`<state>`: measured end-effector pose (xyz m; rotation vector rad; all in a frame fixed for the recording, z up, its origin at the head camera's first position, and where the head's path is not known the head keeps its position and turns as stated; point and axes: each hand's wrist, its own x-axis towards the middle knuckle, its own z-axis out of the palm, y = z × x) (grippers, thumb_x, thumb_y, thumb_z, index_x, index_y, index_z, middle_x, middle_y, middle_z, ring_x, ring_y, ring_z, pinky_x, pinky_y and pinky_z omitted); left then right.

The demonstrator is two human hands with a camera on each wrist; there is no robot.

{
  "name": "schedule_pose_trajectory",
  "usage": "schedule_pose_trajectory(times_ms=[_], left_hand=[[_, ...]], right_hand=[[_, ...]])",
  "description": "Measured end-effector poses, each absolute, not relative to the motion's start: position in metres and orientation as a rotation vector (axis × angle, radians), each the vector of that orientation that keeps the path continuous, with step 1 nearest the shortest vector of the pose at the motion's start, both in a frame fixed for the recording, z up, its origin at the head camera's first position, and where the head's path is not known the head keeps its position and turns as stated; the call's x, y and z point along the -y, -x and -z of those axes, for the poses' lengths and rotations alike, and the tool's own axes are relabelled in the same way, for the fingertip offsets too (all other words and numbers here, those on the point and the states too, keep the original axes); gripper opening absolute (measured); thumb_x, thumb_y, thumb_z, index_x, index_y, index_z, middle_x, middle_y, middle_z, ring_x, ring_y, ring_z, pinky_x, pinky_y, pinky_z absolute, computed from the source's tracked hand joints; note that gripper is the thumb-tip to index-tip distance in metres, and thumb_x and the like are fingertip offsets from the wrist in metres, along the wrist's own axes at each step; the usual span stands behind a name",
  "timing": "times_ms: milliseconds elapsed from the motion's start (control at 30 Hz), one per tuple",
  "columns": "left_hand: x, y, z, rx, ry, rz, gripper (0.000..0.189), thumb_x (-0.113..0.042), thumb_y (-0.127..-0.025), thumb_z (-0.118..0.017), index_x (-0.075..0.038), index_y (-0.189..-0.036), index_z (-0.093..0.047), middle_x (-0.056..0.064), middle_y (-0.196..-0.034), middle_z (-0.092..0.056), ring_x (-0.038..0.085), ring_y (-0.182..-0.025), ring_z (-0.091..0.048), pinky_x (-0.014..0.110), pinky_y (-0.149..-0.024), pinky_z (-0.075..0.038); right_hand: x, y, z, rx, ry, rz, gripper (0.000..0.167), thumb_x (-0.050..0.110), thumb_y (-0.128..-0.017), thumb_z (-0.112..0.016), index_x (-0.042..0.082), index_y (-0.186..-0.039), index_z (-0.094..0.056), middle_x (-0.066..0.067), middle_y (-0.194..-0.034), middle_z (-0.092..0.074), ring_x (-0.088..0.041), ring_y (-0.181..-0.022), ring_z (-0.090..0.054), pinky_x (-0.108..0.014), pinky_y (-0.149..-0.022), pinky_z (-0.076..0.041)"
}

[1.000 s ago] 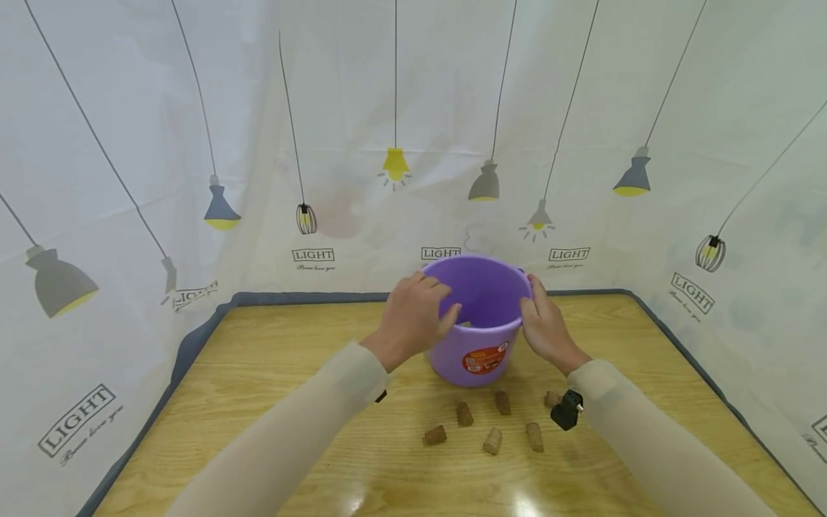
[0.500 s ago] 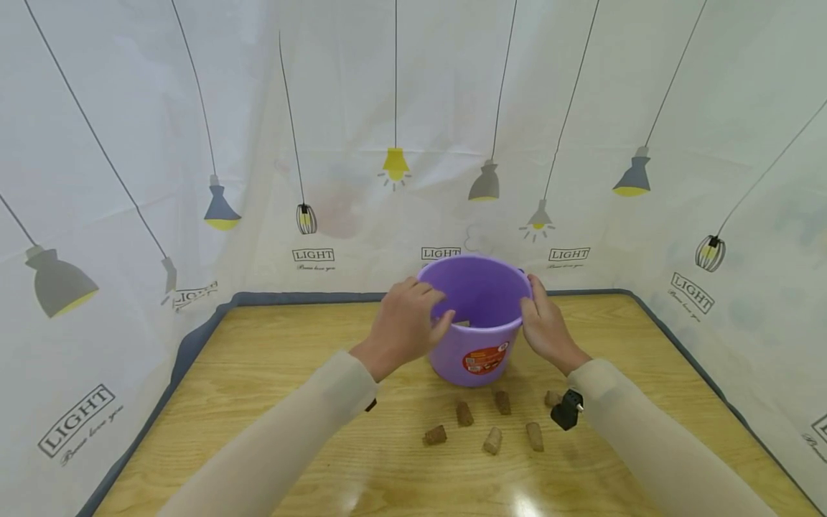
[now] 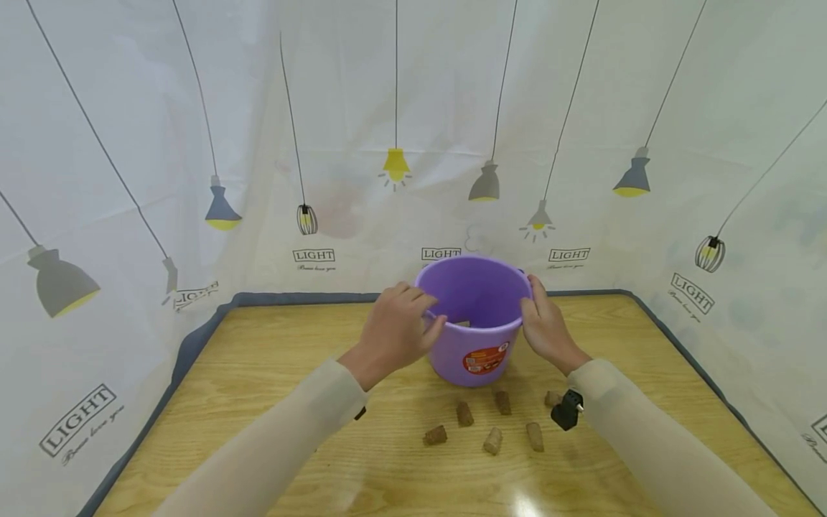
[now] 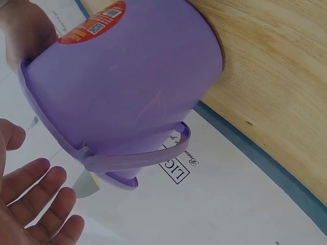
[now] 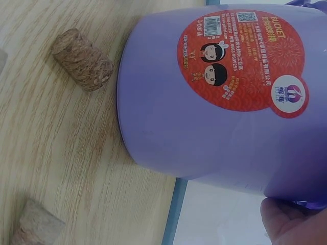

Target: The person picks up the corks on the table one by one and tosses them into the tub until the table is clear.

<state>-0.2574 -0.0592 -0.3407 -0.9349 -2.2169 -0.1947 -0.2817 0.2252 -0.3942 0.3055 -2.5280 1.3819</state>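
- Wood-grain table (image 3: pixel 291 345): beneath everything.
- Purple bucket (image 3: pixel 446 357): on the table, mouth up, beyond the corks (image 3: pixel 493 440).
- Right hand (image 3: pixel 548 323): clamped on the bucket's upper right edge.
- Left hand (image 3: pixel 399 327): beside its left edge, fingers loosely spread, gripping nothing.
- Corks: six, scattered in front.

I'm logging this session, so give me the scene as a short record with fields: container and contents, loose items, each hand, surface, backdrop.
Container: purple bucket on the table, red label on its front
Contents: something pale shows inside; cannot tell what
Loose items: six corks in view, in front of the bucket
Right hand: grips the bucket's rim
Left hand: near the rim, not gripping it
Surface: wood-grain table
Backdrop: pale cloth printed with hanging lamps
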Motion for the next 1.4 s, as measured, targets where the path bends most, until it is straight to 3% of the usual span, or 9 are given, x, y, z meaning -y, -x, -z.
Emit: schedule_pose_trajectory(times_ms=[533,800,1033,1400], left_hand=[[0.070,0.248,0.351,2.174,0.984,0.276,0.019,-0.027,-0.089,-0.076,-0.010,-0.095,-0.076,0.002,-0.086,-0.074,0.018,-0.075,-0.061,0.029,-0.069,-0.053],[0.071,0.242,0.356,2.173,1.006,0.332,0.025,-0.026,-0.088,-0.077,-0.009,-0.106,-0.077,0.003,-0.097,-0.076,0.017,-0.075,-0.063,0.029,-0.066,-0.052],[0.074,0.237,0.364,2.190,1.020,0.333,0.019,-0.025,-0.088,-0.077,-0.009,-0.098,-0.076,0.001,-0.088,-0.074,0.016,-0.070,-0.059,0.028,-0.063,-0.049],[0.081,0.232,0.377,2.180,1.076,0.386,0.017,-0.024,-0.085,-0.080,-0.011,-0.095,-0.075,0.001,-0.090,-0.075,0.016,-0.074,-0.061,0.030,-0.067,-0.051]], right_hand=[[-0.224,0.283,0.394,2.537,-0.295,-1.378,0.063,0.022,-0.109,-0.026,0.000,-0.164,-0.005,-0.028,-0.165,-0.023,-0.044,-0.151,-0.024,-0.058,-0.122,-0.021],[-0.226,0.282,0.394,2.541,-0.296,-1.395,0.063,0.023,-0.109,-0.025,0.002,-0.164,-0.003,-0.026,-0.165,-0.021,-0.043,-0.151,-0.023,-0.059,-0.122,-0.021],[-0.226,0.279,0.393,2.545,-0.298,-1.405,0.063,0.024,-0.109,-0.024,0.002,-0.164,-0.003,-0.026,-0.166,-0.021,-0.044,-0.151,-0.023,-0.059,-0.122,-0.021],[-0.225,0.280,0.394,2.533,-0.315,-1.404,0.062,0.023,-0.109,-0.025,0.001,-0.164,-0.005,-0.027,-0.164,-0.024,-0.044,-0.150,-0.026,-0.059,-0.121,-0.023]])
